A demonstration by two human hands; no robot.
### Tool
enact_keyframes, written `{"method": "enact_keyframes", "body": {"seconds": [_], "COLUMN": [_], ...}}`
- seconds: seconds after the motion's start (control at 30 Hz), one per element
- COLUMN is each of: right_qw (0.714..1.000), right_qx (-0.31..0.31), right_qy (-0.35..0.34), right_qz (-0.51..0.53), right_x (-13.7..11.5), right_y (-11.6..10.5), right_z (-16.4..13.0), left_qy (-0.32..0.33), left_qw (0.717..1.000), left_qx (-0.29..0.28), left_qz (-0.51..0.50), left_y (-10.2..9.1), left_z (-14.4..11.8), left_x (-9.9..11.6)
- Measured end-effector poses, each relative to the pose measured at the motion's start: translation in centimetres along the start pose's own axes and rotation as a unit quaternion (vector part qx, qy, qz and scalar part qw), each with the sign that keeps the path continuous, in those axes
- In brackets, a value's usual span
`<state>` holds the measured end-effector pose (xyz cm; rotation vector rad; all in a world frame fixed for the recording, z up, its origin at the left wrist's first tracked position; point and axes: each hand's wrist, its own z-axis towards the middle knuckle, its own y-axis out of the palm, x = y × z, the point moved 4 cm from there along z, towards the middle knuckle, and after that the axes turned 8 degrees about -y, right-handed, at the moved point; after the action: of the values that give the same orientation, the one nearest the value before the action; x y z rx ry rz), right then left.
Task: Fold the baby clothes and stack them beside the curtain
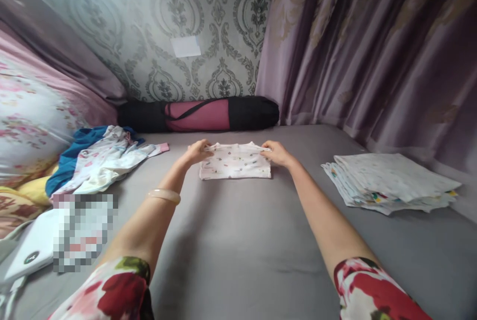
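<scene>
Pinching a white printed cloth, perhaps a garment, near its upper corners at the frame's centre, I have left hand and right hand clamped on it, a cloth stack lying at right.

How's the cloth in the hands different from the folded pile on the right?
The held cloth looks smaller; the folded pile looks wider and thicker. The left hand and right hand grip the held cloth, while neither touches the folded pile. Held cloth and folded pile are both mostly white, with prints.
</scene>
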<state>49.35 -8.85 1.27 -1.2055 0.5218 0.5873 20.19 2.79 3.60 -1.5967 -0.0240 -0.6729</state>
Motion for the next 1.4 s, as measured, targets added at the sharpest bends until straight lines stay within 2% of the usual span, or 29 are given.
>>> {"method": "enact_keyframes", "body": {"seconds": [0.17, 0.27, 0.37, 0.47, 0.53, 0.6, 0.7, 0.77, 0.87, 0.97, 1.03, 1.13, 1.27, 1.4], "right_qw": [0.993, 0.988, 0.983, 0.965, 0.956, 0.952, 0.953, 0.957, 0.961, 0.954, 0.951, 0.951, 0.954, 0.956], "right_qx": [0.051, 0.055, 0.003, -0.083, -0.132, -0.156, -0.146, -0.113, -0.07, -0.098, -0.11, -0.123, -0.156, -0.162], "right_qy": [-0.084, -0.131, -0.184, -0.246, -0.251, -0.238, -0.213, -0.197, -0.174, -0.165, -0.158, -0.133, -0.097, -0.09], "right_qz": [0.068, 0.068, 0.029, -0.036, -0.077, -0.111, -0.156, -0.18, -0.205, -0.232, -0.244, -0.251, -0.236, -0.226], "right_x": [-3.2, -4.6, -4.8, -4.5, -4.4, -4.5, -4.8, -5.3, -6.5, -8.0, -8.5, -8.0, -6.3, -5.9], "right_y": [-3.2, -3.7, -2.4, -0.3, 0.4, 0.5, 0.4, 0.9, 3.0, 5.9, 7.0, 7.6, 7.9, 8.1], "right_z": [-1.8, -4.3, -8.2, -12.7, -15.0, -16.3, -16.4, -15.7, -14.5, -13.4, -12.6, -11.4, -10.5, -10.4], "left_qy": [0.082, 0.148, 0.219, 0.276, 0.294, 0.286, 0.263, 0.257, 0.249, 0.248, 0.241, 0.219, 0.195, 0.181], "left_qw": [0.992, 0.979, 0.968, 0.96, 0.955, 0.956, 0.961, 0.965, 0.968, 0.968, 0.969, 0.972, 0.978, 0.981], "left_qx": [0.068, 0.119, 0.114, 0.042, -0.014, -0.05, -0.067, -0.048, -0.003, -0.004, -0.016, -0.02, 0.006, 0.025], "left_qz": [-0.062, -0.068, -0.033, -0.003, 0.026, 0.046, 0.043, 0.03, 0.016, 0.032, 0.054, 0.08, 0.076, 0.065], "left_y": [-3.3, -3.8, -1.8, 1.6, 3.5, 4.3, 4.0, 3.6, 3.9, 5.2, 6.2, 7.1, 7.8, 8.0], "left_z": [-2.9, -6.1, -10.1, -14.0, -16.0, -17.2, -17.6, -17.3, -16.6, -16.1, -16.0, -15.8, -15.5, -15.5], "left_x": [0.8, 1.0, 0.5, -0.8, -1.9, -2.7, -2.9, -2.1, 0.3, 2.9, 3.8, 3.7, 2.1, 1.2]}}
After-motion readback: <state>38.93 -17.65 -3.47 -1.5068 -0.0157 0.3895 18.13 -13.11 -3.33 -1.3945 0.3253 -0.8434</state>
